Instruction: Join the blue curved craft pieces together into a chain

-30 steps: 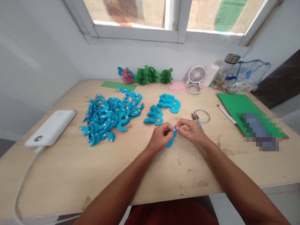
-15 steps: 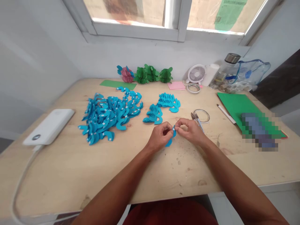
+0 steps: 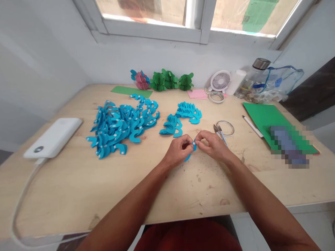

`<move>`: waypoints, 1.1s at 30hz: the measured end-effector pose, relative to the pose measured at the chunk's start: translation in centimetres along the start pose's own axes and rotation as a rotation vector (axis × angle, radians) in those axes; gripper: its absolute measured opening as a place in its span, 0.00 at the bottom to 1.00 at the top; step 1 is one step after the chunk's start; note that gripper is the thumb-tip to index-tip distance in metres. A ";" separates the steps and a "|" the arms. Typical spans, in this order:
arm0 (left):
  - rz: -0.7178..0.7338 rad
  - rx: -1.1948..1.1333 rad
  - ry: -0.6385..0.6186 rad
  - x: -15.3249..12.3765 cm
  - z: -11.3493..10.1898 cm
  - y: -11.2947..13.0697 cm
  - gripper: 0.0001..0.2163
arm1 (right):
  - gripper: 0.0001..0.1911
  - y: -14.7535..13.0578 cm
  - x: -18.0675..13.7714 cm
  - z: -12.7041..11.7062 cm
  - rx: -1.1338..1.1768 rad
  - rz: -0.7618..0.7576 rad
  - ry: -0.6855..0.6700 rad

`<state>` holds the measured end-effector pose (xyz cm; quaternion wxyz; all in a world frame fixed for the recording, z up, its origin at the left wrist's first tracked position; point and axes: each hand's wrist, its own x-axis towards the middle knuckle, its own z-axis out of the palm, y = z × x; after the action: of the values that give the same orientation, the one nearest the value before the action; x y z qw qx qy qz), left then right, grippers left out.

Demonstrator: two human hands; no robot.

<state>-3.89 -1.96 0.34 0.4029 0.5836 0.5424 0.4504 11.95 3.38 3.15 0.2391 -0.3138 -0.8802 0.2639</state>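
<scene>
the left hand [image 3: 180,150] grips one curved blue paper cutout [image 3: 194,147] between the fingers; the right hand [image 3: 210,144] pinches its white-marked end. well beyond the fingers: three green paper ornaments [image 3: 158,82], one pink-and-blue paper ornament [image 3: 142,81].

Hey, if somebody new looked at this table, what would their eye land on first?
Most likely the big heap of curved blue paper pieces, on the left part of the table. Next, perhaps, the left hand and right hand, close together at a small blue piece near the middle. Behind, green paper figures and a pink one stand by the wall.
</scene>
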 end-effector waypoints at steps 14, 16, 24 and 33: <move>-0.052 -0.145 -0.040 0.1 -0.2 0.4 0.02 | 0.03 0.2 0.0 0.1 -0.128 -0.131 -0.046; -0.071 -0.159 -0.056 0.1 -0.3 0.3 0.02 | 0.04 0.2 -0.1 0.0 -0.149 -0.149 -0.058; -0.120 -0.191 -0.146 0.0 -0.7 0.1 0.01 | 0.04 0.1 -0.2 0.0 -0.179 -0.179 -0.096; -0.138 -0.199 -0.171 0.1 -0.9 -0.3 0.01 | 0.06 -0.4 -0.2 -0.1 -0.213 -0.190 -0.103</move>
<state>-4.89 -1.80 0.30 0.5333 0.5384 0.4977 0.4218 12.00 3.08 3.43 0.1828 -0.2388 -0.9400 0.1610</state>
